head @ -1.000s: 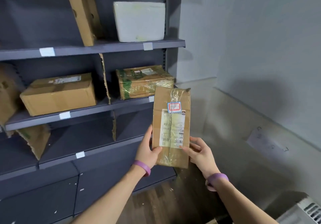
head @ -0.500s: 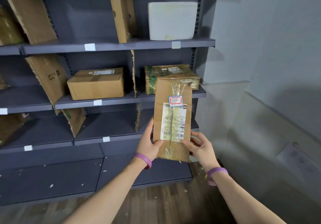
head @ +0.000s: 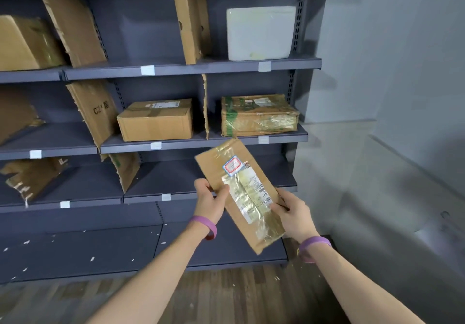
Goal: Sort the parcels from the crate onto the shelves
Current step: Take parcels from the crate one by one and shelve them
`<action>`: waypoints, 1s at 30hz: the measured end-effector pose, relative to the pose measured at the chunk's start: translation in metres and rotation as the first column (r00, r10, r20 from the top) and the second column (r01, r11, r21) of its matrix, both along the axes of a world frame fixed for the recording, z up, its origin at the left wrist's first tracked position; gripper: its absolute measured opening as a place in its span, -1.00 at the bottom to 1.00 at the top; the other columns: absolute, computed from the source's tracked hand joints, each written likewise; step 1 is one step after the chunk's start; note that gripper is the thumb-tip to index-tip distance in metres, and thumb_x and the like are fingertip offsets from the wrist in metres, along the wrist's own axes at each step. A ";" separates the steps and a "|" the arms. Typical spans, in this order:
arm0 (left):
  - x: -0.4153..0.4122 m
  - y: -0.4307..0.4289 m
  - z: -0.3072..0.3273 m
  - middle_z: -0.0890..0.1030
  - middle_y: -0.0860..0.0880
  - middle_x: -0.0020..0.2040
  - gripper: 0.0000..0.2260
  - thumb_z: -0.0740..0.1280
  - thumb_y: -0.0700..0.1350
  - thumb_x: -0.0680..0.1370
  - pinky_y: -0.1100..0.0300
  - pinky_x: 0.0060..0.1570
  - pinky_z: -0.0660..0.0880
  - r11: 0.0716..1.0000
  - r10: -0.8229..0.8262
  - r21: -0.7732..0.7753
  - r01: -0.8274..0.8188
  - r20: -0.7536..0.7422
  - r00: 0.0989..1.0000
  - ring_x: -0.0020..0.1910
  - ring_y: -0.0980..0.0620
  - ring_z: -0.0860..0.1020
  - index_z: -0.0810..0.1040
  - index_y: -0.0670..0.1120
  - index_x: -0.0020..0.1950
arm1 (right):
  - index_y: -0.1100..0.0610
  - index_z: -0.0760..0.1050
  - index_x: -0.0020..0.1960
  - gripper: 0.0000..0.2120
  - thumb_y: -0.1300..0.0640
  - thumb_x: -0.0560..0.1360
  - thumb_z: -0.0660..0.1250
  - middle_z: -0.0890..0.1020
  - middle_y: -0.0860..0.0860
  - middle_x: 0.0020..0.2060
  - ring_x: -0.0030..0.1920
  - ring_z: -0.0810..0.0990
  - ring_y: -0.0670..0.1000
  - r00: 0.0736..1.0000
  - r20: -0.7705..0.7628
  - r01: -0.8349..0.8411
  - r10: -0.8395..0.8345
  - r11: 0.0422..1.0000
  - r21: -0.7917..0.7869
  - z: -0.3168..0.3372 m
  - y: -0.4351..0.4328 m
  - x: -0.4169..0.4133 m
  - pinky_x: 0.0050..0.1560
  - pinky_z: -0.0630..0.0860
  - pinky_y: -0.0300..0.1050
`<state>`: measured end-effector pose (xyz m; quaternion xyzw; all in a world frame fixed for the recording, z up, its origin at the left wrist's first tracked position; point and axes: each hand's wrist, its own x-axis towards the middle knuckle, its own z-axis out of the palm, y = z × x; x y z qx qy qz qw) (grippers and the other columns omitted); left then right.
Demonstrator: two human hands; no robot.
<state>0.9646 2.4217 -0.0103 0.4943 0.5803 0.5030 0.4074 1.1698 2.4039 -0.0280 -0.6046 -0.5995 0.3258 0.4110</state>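
The parcel, upright half a second ago, has tipped so its top end leans left, and more of the shelves now shows on that side. It is in the air in front of the lower right bay, touching no shelf. The left hand grips its left edge, thumb across the front. The right hand pinches the right edge lower down. The fingers of both hands behind the cardboard are hidden. A red-bordered sticker sits near the top of the parcel, above a long label. Glossy tape glares over the label, and I can't read the print.

On the middle shelf there is a taped box and, past a cardboard divider, a plain brown box. A white foam box stands on the shelf above. The boxes at the far left are cut off by the edge of view and blurred.
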 end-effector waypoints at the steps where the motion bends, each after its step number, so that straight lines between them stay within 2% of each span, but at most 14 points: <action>1: -0.003 0.000 0.004 0.49 -0.12 0.09 -0.71 0.33 -0.04 0.52 -0.12 -0.04 0.58 0.999 0.037 0.024 -0.038 0.047 0.998 -0.05 -0.06 0.57 0.18 0.14 -0.04 | 0.03 0.49 0.30 -0.70 0.17 0.58 0.27 0.63 -0.11 0.06 0.08 0.57 -0.05 1.000 0.026 -0.008 0.008 1.000 0.002 0.001 -0.001 0.001 0.01 0.44 -0.22; 4: -0.023 0.006 0.011 0.45 0.08 0.19 -0.47 0.38 -0.11 0.47 -0.13 0.03 0.57 0.992 0.105 0.056 -0.117 0.185 0.977 0.12 -0.04 0.56 0.17 0.37 0.17 | 0.05 0.51 0.30 -0.69 0.22 0.58 0.26 0.62 -0.10 0.03 0.07 0.56 -0.02 0.996 0.093 -0.018 0.019 1.000 -0.011 0.004 -0.002 0.006 0.05 0.44 -0.18; 6: -0.039 0.009 0.007 0.45 0.20 0.18 -0.30 0.40 -0.12 0.46 -0.09 0.07 0.54 0.998 0.056 0.031 -0.061 0.145 0.988 0.15 0.01 0.56 0.12 0.44 0.34 | 0.02 0.50 0.31 -0.68 0.22 0.59 0.26 0.62 -0.12 0.03 0.11 0.56 0.00 0.989 0.145 -0.026 0.029 0.999 -0.022 0.006 0.000 0.007 0.10 0.48 -0.14; 7: -0.045 0.010 0.005 0.46 0.22 0.20 -0.31 0.40 -0.11 0.45 -0.06 0.09 0.54 0.999 0.024 0.019 -0.026 0.085 0.996 0.17 0.04 0.55 0.15 0.41 0.38 | 0.01 0.50 0.31 -0.68 0.22 0.59 0.25 0.61 -0.13 0.03 0.12 0.56 0.01 0.985 0.169 -0.030 0.034 0.999 -0.024 0.007 0.000 0.006 0.11 0.49 -0.12; 9: -0.053 0.010 0.003 0.51 0.08 0.24 -0.50 0.40 -0.10 0.44 -0.08 0.09 0.56 1.000 -0.017 0.010 0.017 -0.029 0.999 0.20 0.00 0.54 0.38 0.30 0.28 | -0.01 0.49 0.32 -0.67 0.22 0.60 0.23 0.59 -0.15 0.02 0.09 0.53 -0.01 0.976 0.212 -0.036 0.040 0.999 -0.023 0.009 -0.001 0.001 0.10 0.48 -0.12; 12: -0.061 0.003 0.003 0.59 0.00 0.07 -0.68 0.36 -0.26 0.50 -0.05 -0.03 0.62 0.998 0.036 0.045 -0.036 0.006 0.999 0.08 -0.02 0.59 0.47 0.10 0.13 | 0.00 0.48 0.34 -0.66 0.21 0.60 0.24 0.57 -0.14 0.04 0.11 0.53 0.01 0.976 0.217 -0.008 0.010 1.000 -0.010 0.010 -0.002 -0.010 0.06 0.44 -0.18; 15: -0.076 -0.003 -0.001 0.61 0.02 0.01 -0.70 0.35 -0.28 0.51 -0.02 -0.06 0.63 0.988 0.123 0.086 -0.132 0.103 0.987 0.02 -0.01 0.62 0.50 0.09 0.10 | -0.02 0.48 0.34 -0.67 0.18 0.59 0.26 0.61 -0.08 0.08 0.13 0.53 0.02 0.976 0.213 0.029 -0.036 0.999 0.035 0.011 0.002 -0.029 0.08 0.46 -0.17; 17: -0.092 -0.006 -0.003 0.63 0.03 0.01 -0.69 0.37 -0.26 0.50 -0.06 -0.05 0.62 0.977 0.175 0.096 -0.189 0.136 0.975 0.00 0.00 0.63 0.51 0.15 0.07 | -0.01 0.41 0.39 -0.62 0.12 0.58 0.28 0.56 -0.03 0.24 0.28 0.46 0.08 0.959 0.282 0.018 -0.033 0.998 0.055 0.009 0.006 -0.048 0.25 0.45 -0.03; 20: -0.127 -0.013 -0.005 0.63 0.05 0.03 -0.68 0.39 -0.22 0.49 -0.07 -0.01 0.61 0.953 0.268 0.102 -0.285 0.157 0.951 0.01 0.03 0.63 0.52 0.13 0.13 | 0.00 0.16 0.53 -0.35 -0.01 0.53 0.36 0.25 -0.02 0.50 0.49 0.16 0.16 0.946 0.315 0.073 -0.069 0.997 0.001 -0.004 0.007 -0.084 0.46 0.15 0.16; 23: -0.170 -0.020 -0.002 0.61 0.01 0.06 -0.66 0.38 -0.25 0.50 -0.04 -0.03 0.62 0.920 0.348 0.097 -0.379 0.240 0.906 0.02 0.01 0.62 0.48 0.02 0.22 | 0.04 -0.06 0.57 -0.06 -0.11 0.42 0.46 0.11 0.06 0.54 0.51 0.09 0.22 0.970 0.134 0.215 -0.201 0.971 -0.100 -0.024 0.007 -0.126 0.48 0.09 0.21; 25: -0.200 -0.027 0.002 0.60 0.00 0.04 -0.66 0.37 -0.27 0.51 0.03 -0.08 0.62 0.899 0.388 0.086 -0.430 0.301 0.871 0.01 0.00 0.61 0.47 -0.02 0.23 | 0.03 -0.06 0.56 -0.04 -0.22 0.39 0.44 0.18 0.06 0.53 0.46 0.24 0.22 0.982 -0.056 0.163 -0.183 0.954 -0.253 -0.033 0.006 -0.158 0.41 0.28 0.23; 27: -0.228 -0.033 0.002 0.59 0.03 0.01 -0.67 0.35 -0.30 0.51 0.06 -0.10 0.61 0.890 0.399 0.078 -0.449 0.345 0.850 0.00 0.00 0.61 0.46 -0.06 0.23 | 0.00 0.10 0.52 -0.24 -0.19 0.47 0.37 0.34 0.00 0.42 0.28 0.48 0.19 0.944 -0.315 -0.037 -0.096 0.920 -0.391 -0.034 0.000 -0.196 0.23 0.51 0.16; 28: -0.240 -0.037 0.002 0.58 0.03 0.00 -0.68 0.35 -0.31 0.51 0.06 -0.10 0.61 0.893 0.392 0.073 -0.445 0.361 0.846 0.00 0.00 0.61 0.45 -0.07 0.22 | -0.01 0.21 0.46 -0.38 -0.14 0.50 0.35 0.42 -0.02 0.35 0.19 0.55 0.17 0.894 -0.442 -0.117 -0.074 0.913 -0.391 -0.032 -0.003 -0.216 0.15 0.57 0.13; 30: -0.266 -0.044 -0.001 0.58 0.00 0.02 -0.69 0.35 -0.34 0.50 0.04 -0.07 0.61 0.906 0.365 0.063 -0.419 0.384 0.848 0.01 0.00 0.61 0.43 -0.09 0.18 | 0.03 0.33 0.35 -0.57 0.01 0.54 0.36 0.52 0.00 0.22 0.09 0.62 0.16 0.778 -0.621 -0.129 -0.096 0.943 -0.307 -0.026 -0.006 -0.253 0.08 0.61 0.11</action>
